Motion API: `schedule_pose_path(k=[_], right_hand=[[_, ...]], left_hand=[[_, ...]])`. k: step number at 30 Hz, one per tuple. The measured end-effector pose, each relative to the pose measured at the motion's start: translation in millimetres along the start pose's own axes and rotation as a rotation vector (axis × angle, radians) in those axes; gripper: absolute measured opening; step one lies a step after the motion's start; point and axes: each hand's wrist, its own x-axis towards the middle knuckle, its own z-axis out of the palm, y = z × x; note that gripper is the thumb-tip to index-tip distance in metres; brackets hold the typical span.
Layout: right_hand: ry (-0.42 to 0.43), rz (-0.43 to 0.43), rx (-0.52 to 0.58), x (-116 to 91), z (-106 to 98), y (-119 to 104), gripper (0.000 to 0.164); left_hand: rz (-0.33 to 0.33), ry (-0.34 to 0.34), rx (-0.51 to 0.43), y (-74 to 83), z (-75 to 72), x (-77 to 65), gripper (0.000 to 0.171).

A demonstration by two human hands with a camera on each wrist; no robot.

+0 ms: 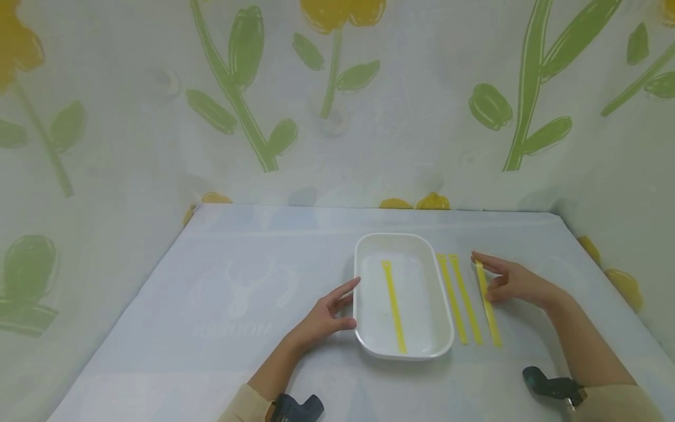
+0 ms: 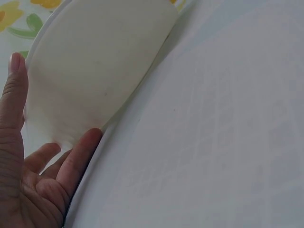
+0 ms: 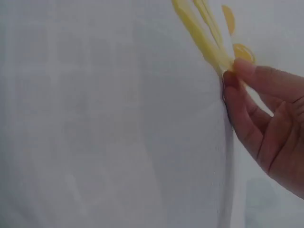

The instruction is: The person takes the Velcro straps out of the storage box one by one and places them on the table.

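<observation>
A white rectangular basin (image 1: 403,351) with rounded corners stands on the table, and one flat yellow strip (image 1: 393,305) lies inside it. My left hand (image 1: 327,313) touches the basin's left side with spread fingers and thumb. From the left wrist view, the fingertips rest against the basin's outer wall (image 2: 104,61). To the right of the basin, my right hand (image 1: 519,284) pinches another yellow strip (image 1: 491,325) at its long edges, the fingertips near its far end. In the right wrist view, thumb and fingers meet at the yellow band (image 3: 202,42).
Two more yellow strips (image 1: 453,305) (image 1: 466,299) lie side by side between the basin and my right hand. A pale cloth covers the table (image 1: 174,328). Flower-printed curtains (image 1: 401,135) stand behind it and at both sides.
</observation>
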Motion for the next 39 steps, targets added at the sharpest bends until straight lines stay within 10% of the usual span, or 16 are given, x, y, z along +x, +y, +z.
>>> schedule_pose_path(k=[18,39], right_hand=[[0.072,0.086,-0.266,10,10,-9,0.079],[0.137,0.055,-0.253,13,6,-18,0.067]], left_hand=[[-0.025,0.009,-0.013,-0.4,0.1,0.7,0.083],[-0.020,0.003,-0.008,1.0,0.1,0.6,0.083]])
